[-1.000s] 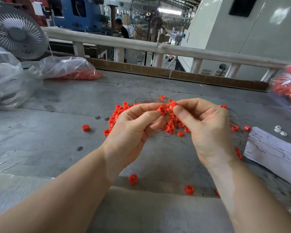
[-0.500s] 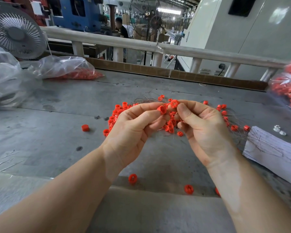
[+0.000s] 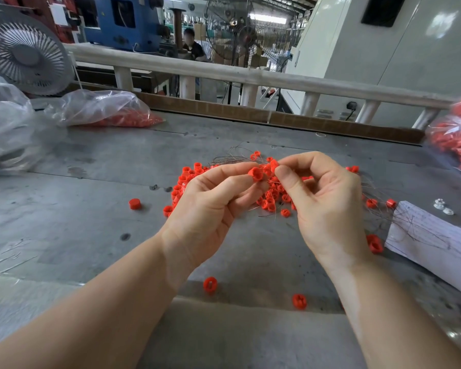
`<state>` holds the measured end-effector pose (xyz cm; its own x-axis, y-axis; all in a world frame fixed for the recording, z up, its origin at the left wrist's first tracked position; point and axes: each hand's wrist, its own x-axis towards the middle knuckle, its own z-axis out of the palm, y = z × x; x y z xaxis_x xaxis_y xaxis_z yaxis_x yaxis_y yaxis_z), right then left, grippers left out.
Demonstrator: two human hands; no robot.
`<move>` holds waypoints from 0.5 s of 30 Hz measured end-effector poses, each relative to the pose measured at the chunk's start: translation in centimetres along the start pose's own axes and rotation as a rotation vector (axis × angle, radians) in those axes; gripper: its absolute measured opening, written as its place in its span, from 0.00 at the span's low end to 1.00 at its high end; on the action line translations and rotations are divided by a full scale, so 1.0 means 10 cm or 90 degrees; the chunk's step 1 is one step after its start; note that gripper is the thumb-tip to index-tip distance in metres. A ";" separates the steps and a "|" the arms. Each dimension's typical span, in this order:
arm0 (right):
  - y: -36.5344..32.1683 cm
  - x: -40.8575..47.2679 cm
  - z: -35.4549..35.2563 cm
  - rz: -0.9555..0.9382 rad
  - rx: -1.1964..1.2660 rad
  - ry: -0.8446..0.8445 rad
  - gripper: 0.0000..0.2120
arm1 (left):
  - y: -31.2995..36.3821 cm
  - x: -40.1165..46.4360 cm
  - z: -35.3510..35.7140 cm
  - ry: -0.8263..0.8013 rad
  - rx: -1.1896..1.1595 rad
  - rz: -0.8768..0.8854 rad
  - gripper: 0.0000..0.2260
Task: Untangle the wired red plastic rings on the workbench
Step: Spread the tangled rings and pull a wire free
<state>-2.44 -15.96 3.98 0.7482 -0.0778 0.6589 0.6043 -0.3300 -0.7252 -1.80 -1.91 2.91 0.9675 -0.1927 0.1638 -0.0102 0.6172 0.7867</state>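
Two hands work above the grey bench (image 3: 96, 198). The left hand (image 3: 210, 206) pinches one red ring (image 3: 256, 173) between thumb and fingertips; the right hand (image 3: 322, 198) pinches a second ring (image 3: 274, 164) just beside it, thin wire (image 3: 232, 159) trailing from both. Below them lies the tangled pile of rings (image 3: 270, 194), too many to count. Five loose rings sit apart from it: one (image 3: 134, 204) at left, two (image 3: 210, 285) (image 3: 299, 300) near the front edge, two stacked (image 3: 374, 243) by the paper (image 3: 431, 241). Two clear bags (image 3: 104, 107) (image 3: 455, 137) hold red rings; a third bag (image 3: 6, 126) at left shows grey contents. Two small white parts (image 3: 443, 207) lie at right.
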 end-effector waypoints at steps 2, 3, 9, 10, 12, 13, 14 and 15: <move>-0.03 -0.01 0.01 -0.032 -0.033 -0.004 0.08 | 0.00 0.00 0.00 0.001 -0.003 0.001 0.06; -0.04 -0.02 0.01 -0.040 -0.044 -0.006 0.07 | 0.00 0.00 0.00 0.002 -0.005 0.002 0.06; -0.06 -0.02 0.02 -0.031 -0.034 -0.015 0.07 | 0.00 0.00 0.00 -0.006 -0.030 0.000 0.07; -0.06 -0.02 0.02 -0.031 -0.032 -0.015 0.07 | 0.01 0.00 0.00 -0.007 -0.035 -0.003 0.07; -0.06 -0.02 0.02 -0.035 -0.032 -0.013 0.08 | 0.01 0.00 -0.01 -0.012 -0.045 -0.010 0.07; -0.06 -0.02 0.02 -0.037 -0.032 -0.013 0.08 | 0.01 0.00 -0.01 -0.015 -0.049 -0.013 0.07; -0.06 -0.03 0.01 -0.038 -0.032 -0.012 0.08 | 0.01 0.00 -0.01 -0.018 -0.052 -0.014 0.07; -0.06 -0.03 0.01 -0.036 -0.031 -0.012 0.08 | 0.01 0.00 -0.01 -0.022 -0.053 -0.015 0.07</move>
<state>-2.95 -15.61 4.21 0.7182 -0.0400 0.6947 0.6324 -0.3789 -0.6756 -1.80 -1.74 2.95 0.9579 -0.2330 0.1675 0.0346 0.6732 0.7387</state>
